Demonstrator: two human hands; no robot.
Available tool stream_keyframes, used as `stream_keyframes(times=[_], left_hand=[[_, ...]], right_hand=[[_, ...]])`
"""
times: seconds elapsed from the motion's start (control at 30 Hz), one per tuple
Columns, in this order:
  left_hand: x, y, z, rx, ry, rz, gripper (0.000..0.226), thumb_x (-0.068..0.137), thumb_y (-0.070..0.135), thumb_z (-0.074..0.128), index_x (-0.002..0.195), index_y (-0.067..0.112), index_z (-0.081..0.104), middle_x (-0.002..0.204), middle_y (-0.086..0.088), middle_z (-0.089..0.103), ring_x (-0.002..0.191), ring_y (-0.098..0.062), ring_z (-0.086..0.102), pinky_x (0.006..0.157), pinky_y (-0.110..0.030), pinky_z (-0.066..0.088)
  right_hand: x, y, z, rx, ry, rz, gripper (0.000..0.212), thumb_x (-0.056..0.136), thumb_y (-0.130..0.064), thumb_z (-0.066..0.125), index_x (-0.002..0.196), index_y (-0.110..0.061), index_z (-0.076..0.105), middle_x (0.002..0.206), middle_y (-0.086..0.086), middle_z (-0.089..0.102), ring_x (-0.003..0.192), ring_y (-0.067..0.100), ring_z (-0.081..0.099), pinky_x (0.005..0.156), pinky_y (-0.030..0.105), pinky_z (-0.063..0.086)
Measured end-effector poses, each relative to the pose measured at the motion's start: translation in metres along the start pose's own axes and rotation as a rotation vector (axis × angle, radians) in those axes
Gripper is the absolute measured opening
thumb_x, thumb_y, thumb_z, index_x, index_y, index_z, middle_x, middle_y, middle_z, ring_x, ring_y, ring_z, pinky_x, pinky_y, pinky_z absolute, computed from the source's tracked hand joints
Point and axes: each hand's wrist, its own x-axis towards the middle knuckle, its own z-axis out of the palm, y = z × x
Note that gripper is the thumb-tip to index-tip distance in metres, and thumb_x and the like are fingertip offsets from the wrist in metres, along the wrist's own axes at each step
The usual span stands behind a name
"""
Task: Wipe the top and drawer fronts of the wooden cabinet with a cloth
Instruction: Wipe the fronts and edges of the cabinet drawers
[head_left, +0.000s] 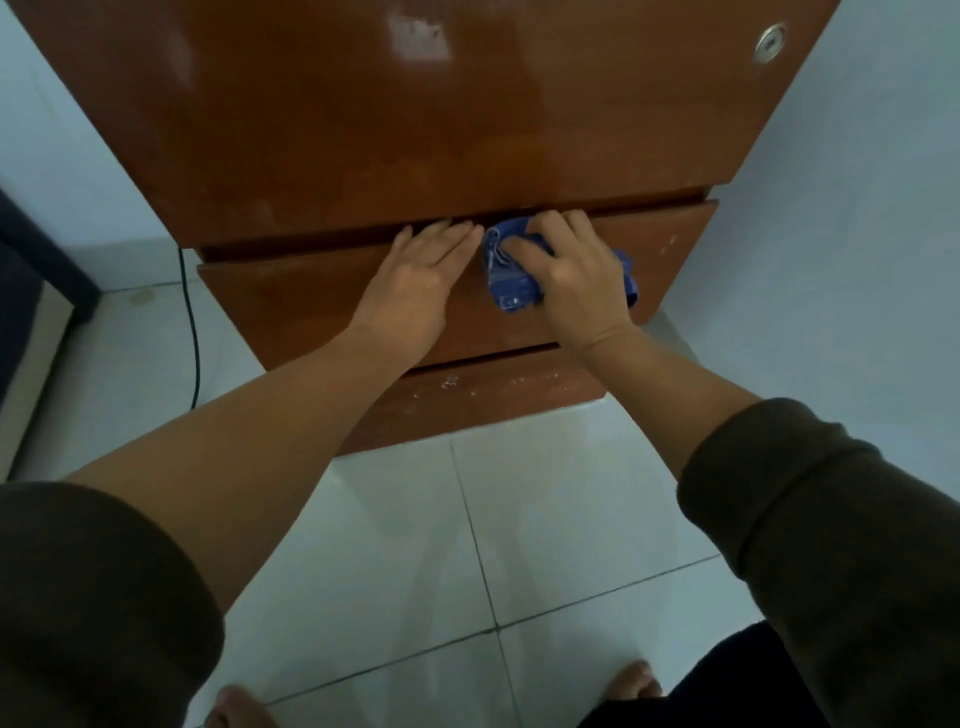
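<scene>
The glossy reddish-brown wooden cabinet (415, 135) stands on a floor of pale square tiles (519, 545), its top surface carrying a round silver lock fitting (770, 43) near the far right corner. Below the top, the uppermost drawer front (291, 301) sits slightly forward of the cabinet body, leaving a dark gap along its upper edge. A second drawer front (493, 400) lies beneath it and shows small white flecks.

The person's left hand (421, 270) rests flat on the upper drawer front, fingers straight and pressed together, tips reaching the upper edge at the gap. The right hand (566, 265) sits just beside it, fingers curled down over a crumpled blue cloth (506, 280), pressing the cloth against the same drawer front near its upper edge. Part of the cloth projects to the left of the hand and a smaller part to the right of it.

Both forearms are bare, with dark brown sleeves (831, 519) pushed up. A thin black cable (193, 322) runs down across the tiles left of the cabinet. Bare toes (636, 680) show at the lower edge.
</scene>
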Motion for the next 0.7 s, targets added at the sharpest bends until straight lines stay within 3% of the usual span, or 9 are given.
stream_keyframes(times=[0.1,0.23,0.43,0.57,0.7], left_hand=[[0.015,0.007,0.003,0.042,-0.059,0.039,0.073,0.087,-0.013,0.038,0.15,0.015,0.013,0.158,-0.003,0.017,0.145,-0.019,0.014,0.117,-0.036,0.004],[0.013,0.007,0.012,0.096,-0.018,0.051,0.077,0.084,-0.014,0.04,0.15,0.013,0.013,0.157,-0.005,0.018,0.145,-0.021,0.016,0.116,-0.041,0.007],[0.012,0.007,0.019,0.142,-0.003,0.047,0.082,0.079,-0.018,0.043,0.15,0.012,0.016,0.156,-0.005,0.022,0.145,-0.022,0.018,0.116,-0.044,0.01],[0.012,0.008,0.018,0.166,-0.006,0.049,0.083,0.079,-0.017,0.043,0.15,0.012,0.013,0.157,-0.005,0.02,0.145,-0.021,0.016,0.116,-0.042,0.009],[0.012,0.01,0.016,0.162,-0.014,0.04,0.083,0.079,-0.016,0.043,0.151,0.014,0.012,0.157,-0.003,0.019,0.145,-0.02,0.016,0.116,-0.041,0.008]], right_hand=[[-0.011,-0.002,0.018,0.007,0.026,-0.003,0.008,0.078,-0.01,0.069,0.085,-0.011,0.073,0.083,0.01,0.066,0.075,0.025,0.047,0.054,0.033,0.041],[-0.051,-0.012,0.048,0.047,-0.085,0.008,0.009,0.074,-0.011,0.068,0.081,-0.011,0.074,0.083,0.009,0.065,0.081,0.022,0.039,0.048,0.03,0.042],[-0.091,-0.03,0.076,0.098,-0.399,0.058,0.027,0.049,-0.008,0.088,0.072,-0.011,0.074,0.082,0.009,0.066,0.069,0.029,0.062,0.043,0.028,0.047],[-0.099,-0.033,0.08,0.117,-0.554,0.105,0.033,0.036,-0.012,0.093,0.064,-0.012,0.074,0.078,0.008,0.064,0.062,0.028,0.062,0.039,0.025,0.045],[-0.094,-0.029,0.064,0.195,-0.455,0.212,0.033,0.044,-0.005,0.09,0.071,-0.01,0.072,0.079,0.01,0.063,0.062,0.03,0.06,0.035,0.025,0.044]])
